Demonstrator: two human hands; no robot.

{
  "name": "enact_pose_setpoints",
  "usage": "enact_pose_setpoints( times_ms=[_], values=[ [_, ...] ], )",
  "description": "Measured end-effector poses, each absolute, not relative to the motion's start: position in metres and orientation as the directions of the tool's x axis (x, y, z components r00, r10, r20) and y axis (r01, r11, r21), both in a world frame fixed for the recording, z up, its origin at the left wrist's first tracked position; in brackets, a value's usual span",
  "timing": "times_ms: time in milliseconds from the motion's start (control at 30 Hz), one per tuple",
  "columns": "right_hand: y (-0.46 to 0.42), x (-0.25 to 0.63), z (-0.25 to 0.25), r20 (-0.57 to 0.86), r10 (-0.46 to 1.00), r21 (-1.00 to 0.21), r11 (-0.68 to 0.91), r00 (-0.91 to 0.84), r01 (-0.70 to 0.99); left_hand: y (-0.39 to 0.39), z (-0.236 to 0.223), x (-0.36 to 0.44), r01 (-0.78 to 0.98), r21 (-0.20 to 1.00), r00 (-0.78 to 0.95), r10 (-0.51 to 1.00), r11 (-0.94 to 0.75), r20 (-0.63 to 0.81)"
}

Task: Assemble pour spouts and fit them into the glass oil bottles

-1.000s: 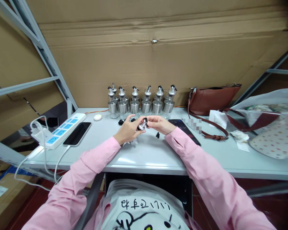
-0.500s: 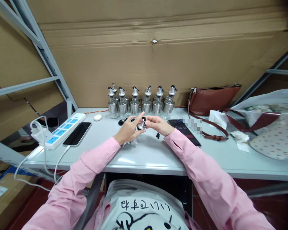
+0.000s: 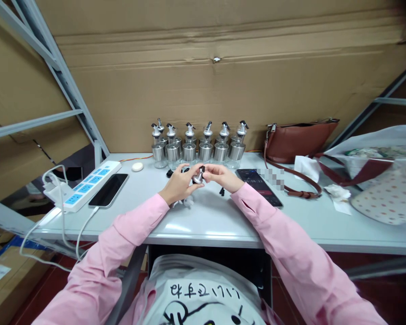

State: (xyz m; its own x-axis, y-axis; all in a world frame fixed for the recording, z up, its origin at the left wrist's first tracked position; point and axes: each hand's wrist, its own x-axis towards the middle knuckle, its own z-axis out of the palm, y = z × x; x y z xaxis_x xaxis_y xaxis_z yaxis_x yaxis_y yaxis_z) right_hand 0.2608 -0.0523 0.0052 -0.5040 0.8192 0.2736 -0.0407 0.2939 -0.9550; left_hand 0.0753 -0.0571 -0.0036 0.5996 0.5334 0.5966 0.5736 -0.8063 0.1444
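Glossy pale-grey tabletop (image 3: 206, 221) spreads beneath your fingers, with crumpled whitish pieces (image 3: 188, 202) just on their near side. Your left hand (image 3: 179, 184) pinches a flared, shiny metal pourer top (image 3: 199, 178) with a black tip; your right hand (image 3: 225, 177) has its fingertips closed at the pourer's right side. Beyond your fingers stand steel-sleeved glass bottles (image 3: 206, 152), then creased brown cardboard (image 3: 203, 90).

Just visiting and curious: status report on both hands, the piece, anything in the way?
Left hand gripping shiny silver, black-topped pourer; right hand at its side. Tiny black piece lying nearby. No obstruction visible.
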Motion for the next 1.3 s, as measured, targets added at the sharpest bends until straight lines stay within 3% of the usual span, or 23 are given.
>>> enact_pose_setpoints(
  times_ms=[233, 633, 900, 1100, 1300],
  values=[
    [-0.054, 0.263, 0.004, 0.18, 0.838, -0.982, 0.125, -0.515, -0.14, -0.058, -0.004, 0.077, 0.585, 0.121, 0.566, 0.51, -0.802, 0.648],
    [-0.053, 0.258, 0.002, 0.17, 0.875, -0.969, 0.066, -0.454, -0.236, -0.058, -0.005, 0.078, 0.569, 0.03, 0.607, 0.444, -0.822, 0.659],
    [-0.051, 0.256, 0.005, 0.129, 0.908, -0.892, -0.069, -0.399, -0.447, -0.054, 0.002, 0.069, 0.591, 0.214, 0.524, 0.572, -0.778, 0.631],
    [-0.052, 0.257, 0.008, 0.147, 0.913, -0.893, -0.043, -0.38, -0.449, -0.052, 0.008, 0.066, 0.622, 0.208, 0.449, 0.561, -0.755, 0.696],
    [-0.056, 0.259, 0.015, 0.118, 0.922, -0.881, -0.074, -0.369, -0.468, -0.023, 0.051, 0.05, 0.674, 0.314, 0.103, 0.506, -0.669, 0.856]
  ],
)
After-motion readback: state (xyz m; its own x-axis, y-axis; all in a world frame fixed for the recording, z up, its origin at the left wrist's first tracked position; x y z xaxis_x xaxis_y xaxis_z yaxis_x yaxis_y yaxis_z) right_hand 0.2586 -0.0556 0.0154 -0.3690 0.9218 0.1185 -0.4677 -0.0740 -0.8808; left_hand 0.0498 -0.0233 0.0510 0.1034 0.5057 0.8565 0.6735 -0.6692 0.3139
